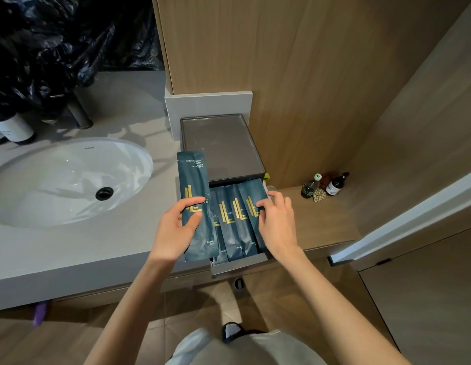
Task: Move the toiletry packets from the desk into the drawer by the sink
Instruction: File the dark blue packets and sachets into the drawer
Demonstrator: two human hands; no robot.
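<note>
A grey counter [79, 248] with a white oval sink [68, 180] adjoins the open drawer [237, 268]. Three glossy teal packets [235, 227] are already filed, pressed by the right hand [278, 219]. A fourth, the comb packet [195, 204], is pinched by the left hand [176, 227], not yet inserted.

Drawer [238, 268] right of sink [68, 180]; packets [235, 222] inside; bottles [325, 185] on shelf further right.
</note>
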